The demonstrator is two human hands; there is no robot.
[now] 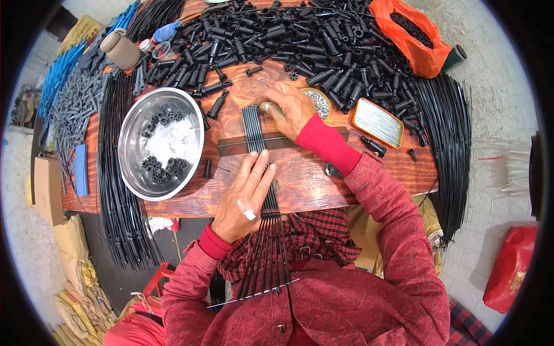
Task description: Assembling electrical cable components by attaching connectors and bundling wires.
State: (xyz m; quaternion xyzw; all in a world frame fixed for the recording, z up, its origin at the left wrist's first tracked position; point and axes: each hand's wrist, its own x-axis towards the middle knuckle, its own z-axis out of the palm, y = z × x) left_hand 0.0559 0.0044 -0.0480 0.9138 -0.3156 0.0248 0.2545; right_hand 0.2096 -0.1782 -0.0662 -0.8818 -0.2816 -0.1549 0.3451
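The left hand (245, 193) is pressing flat, fingers spread and grasping nothing, on a row of thin black rods (254, 130) lying across a dark metal bar (288, 141) on the wooden table (311, 184). Just beyond, the right hand (291, 106) is gripping a wooden-handled tool (270, 108) at the rods' far ends, near a steel bowl (138, 167) on the left.

An orange plastic bag (416, 36) of small black parts lies open at the table's far right corner. A red bag (511, 266) sits on the floor at the right (its gold marking is too blurred to read). Flattened brown cardboard (47, 190) leans by the table's left edge.
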